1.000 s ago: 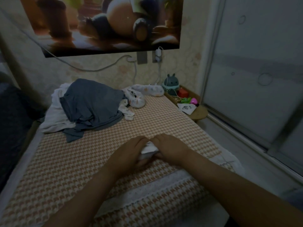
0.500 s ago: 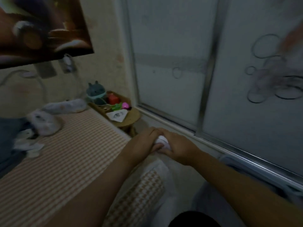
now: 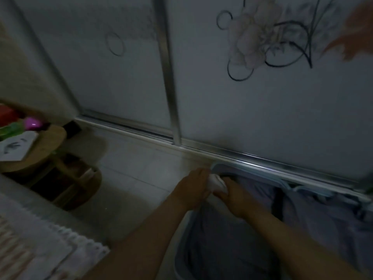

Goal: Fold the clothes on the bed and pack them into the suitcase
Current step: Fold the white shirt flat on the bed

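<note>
A small white folded garment (image 3: 217, 183) is gripped between the left hand (image 3: 193, 186) and the right hand (image 3: 235, 196), both curled round it; the open suitcase (image 3: 242, 170) is seen just beneath them

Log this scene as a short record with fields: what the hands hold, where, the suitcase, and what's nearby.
held item: small white folded garment
left hand: grips its left side
right hand: grips its right side
position: above the suitcase corner
suitcase state: open, on floor by sliding door
nearby: wooden side table, bed edge
</note>
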Demonstrator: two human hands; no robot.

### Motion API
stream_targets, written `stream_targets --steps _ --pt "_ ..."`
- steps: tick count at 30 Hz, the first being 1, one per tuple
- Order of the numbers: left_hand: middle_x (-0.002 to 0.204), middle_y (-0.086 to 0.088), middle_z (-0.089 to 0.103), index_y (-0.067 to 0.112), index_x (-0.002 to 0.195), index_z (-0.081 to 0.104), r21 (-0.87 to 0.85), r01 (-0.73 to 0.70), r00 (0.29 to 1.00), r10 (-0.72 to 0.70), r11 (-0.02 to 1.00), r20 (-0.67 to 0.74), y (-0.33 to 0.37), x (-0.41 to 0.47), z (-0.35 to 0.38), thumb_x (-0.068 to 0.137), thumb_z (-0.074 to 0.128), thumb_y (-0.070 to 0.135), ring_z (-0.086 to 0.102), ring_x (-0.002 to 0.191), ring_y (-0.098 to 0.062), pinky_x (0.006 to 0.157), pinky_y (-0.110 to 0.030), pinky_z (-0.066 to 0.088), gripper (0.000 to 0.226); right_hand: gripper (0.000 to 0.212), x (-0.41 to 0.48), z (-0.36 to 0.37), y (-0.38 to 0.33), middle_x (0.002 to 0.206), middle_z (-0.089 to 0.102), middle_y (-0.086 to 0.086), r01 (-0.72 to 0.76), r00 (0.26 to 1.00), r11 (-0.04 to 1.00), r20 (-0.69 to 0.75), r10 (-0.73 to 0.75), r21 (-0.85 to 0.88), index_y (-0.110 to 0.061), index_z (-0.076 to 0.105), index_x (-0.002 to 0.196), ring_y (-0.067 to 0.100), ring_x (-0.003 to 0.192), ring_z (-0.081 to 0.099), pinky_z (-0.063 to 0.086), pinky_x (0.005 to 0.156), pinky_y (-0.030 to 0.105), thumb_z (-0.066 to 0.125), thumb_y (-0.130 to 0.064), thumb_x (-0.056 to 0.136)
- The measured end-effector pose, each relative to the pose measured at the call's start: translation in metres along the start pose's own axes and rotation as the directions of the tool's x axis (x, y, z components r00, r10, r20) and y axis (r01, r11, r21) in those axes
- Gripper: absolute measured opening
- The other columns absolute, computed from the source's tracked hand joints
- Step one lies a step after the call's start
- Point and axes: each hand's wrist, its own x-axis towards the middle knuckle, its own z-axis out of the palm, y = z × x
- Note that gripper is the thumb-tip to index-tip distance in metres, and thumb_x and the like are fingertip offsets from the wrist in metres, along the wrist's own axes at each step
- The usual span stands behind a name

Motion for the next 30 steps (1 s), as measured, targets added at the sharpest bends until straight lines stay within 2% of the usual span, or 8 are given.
stream_targets --steps 4,9,12,15,18,21,25,30 --pt "0.14 -0.014 0.038 0.013 0.143 0.033 0.082 0.043 0.983 -0.057 0.996 0.174 -0.021 0.024 0.061 0.091 0.057 0.035 0.041 0.124 -0.035 0.097 -0.047 0.042 0.061 0.053 0.021 0.031 0.06 0.145 0.045 0.01 -0.206 0.975 0.976 -0.067 0.21 0.068 -0.008 0.038 0.144 0.028 0.134 0.043 0.033 0.108 0.031 0.049 -0.034 0.099" --pt "0.161 -0.013 -0.001 0.013 0.155 -0.001 0.093 0.082 0.959 -0.104 0.992 0.262 -0.047 0.027 0.111 0.094 0.056 0.037 0.006 0.148 -0.028 0.119 -0.039 0.014 0.086 0.054 0.059 0.08 0.097 0.146 0.043 0.021 -0.47 0.835 0.766 -0.062 0.547 0.438 0.002 0.039 0.143 0.033 0.134 0.042 0.033 0.105 0.028 0.045 -0.032 0.101" --pt "0.161 -0.014 -0.009 0.008 0.153 -0.006 0.041 0.094 0.965 -0.101 0.995 0.242 -0.059 0.028 0.127 0.096 0.053 0.037 0.003 0.148 -0.027 0.12 -0.035 0.011 0.087 0.058 0.075 0.099 0.101 0.15 0.036 0.022 -0.499 0.795 0.724 -0.082 0.602 0.477 0.003 0.029 0.146 0.033 0.136 0.038 0.031 0.104 0.028 0.048 -0.029 0.101" --pt "0.161 -0.012 -0.007 0.007 0.153 -0.003 0.077 0.047 0.983 -0.06 0.996 0.175 -0.071 0.027 0.142 0.097 0.05 0.035 0.002 0.149 -0.027 0.121 -0.038 0.008 0.082 0.082 0.072 0.112 0.103 0.157 0.016 0.02 -0.429 0.81 0.803 -0.218 0.545 0.413 -0.005 0.006 0.154 0.035 0.14 0.027 0.026 0.109 0.03 0.061 -0.02 0.094" --pt "0.162 -0.009 -0.007 0.01 0.154 -0.005 0.132 0.015 0.99 -0.033 0.991 0.14 -0.081 0.026 0.148 0.096 0.044 0.041 -0.002 0.149 -0.024 0.121 -0.039 0.006 0.081 0.077 0.062 0.121 0.112 0.156 0.015 0.027 -0.231 0.892 0.968 -0.377 0.25 0.095 -0.013 0.023 0.152 0.042 0.143 0.019 0.02 0.118 0.047 0.062 -0.031 0.089" --pt "0.161 -0.008 -0.013 0.01 0.153 -0.006 0.097 -0.006 0.991 -0.007 0.995 0.135 -0.087 0.026 0.147 0.09 0.028 0.053 -0.004 0.149 -0.024 0.122 -0.04 0.006 0.083 0.091 0.048 0.142 0.126 0.16 0.001 0.021 -0.027 0.977 0.99 -0.214 -0.004 -0.139 -0.012 0.023 0.153 0.037 0.148 -0.003 0.005 0.116 0.051 0.053 -0.063 0.083" --pt "0.158 -0.01 -0.019 0.004 0.152 -0.006 -0.041 0.02 0.991 -0.015 0.999 0.135 -0.095 0.028 0.149 0.094 0.056 0.035 0.0 0.149 -0.022 0.121 -0.031 0.012 0.09 0.109 0.046 0.153 0.125 0.154 -0.032 0.017 -0.184 0.962 0.983 -0.212 0.174 -0.026 -0.029 -0.008 0.152 0.036 0.143 -0.027 -0.003 0.117 0.05 0.071 -0.049 0.08" --pt "0.16 -0.008 0.011 0.012 0.153 -0.008 -0.272 0.143 0.984 -0.107 0.952 0.144 -0.086 0.028 0.152 0.097 0.054 0.034 0.023 0.144 -0.021 0.112 -0.02 0.019 0.087 0.109 0.088 0.148 0.111 0.149 -0.036 0.006 -0.126 0.965 0.985 -0.215 0.15 0.122 -0.027 -0.016 0.144 0.035 0.146 -0.016 0.011 0.12 0.049 0.075 -0.031 0.083"
